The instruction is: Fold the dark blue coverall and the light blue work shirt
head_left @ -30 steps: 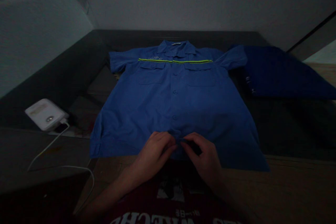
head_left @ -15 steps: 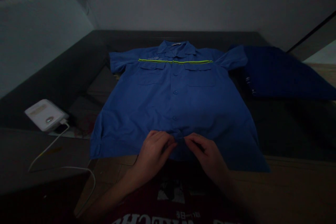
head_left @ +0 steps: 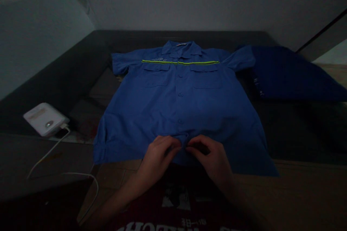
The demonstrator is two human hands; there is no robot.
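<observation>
A blue short-sleeved work shirt [head_left: 162,104] lies spread front side up, its collar at the far end and a yellow-green stripe [head_left: 195,62] across the chest. Buttons run down its middle, with a flap pocket on either side. At the lower placket, my left hand [head_left: 161,152] pinches the cloth between thumb and fingers. Close by on the right, my right hand [head_left: 210,155] also pinches the placket edge. A small fold of fabric rises between the two hands. Whether a button is under the fingertips is hidden.
The shirt rests on a dark table [head_left: 298,130], its hem hanging over the near edge. To the left sits a white boxy device [head_left: 46,119] with a white cable [head_left: 48,153] trailing down. A dark blue folded item [head_left: 292,74] lies at the right. A pale wall stands behind.
My hands have drawn slightly closer together at the placket, and the fold of cloth between them stands up more. The shirt has otherwise stayed in place.
</observation>
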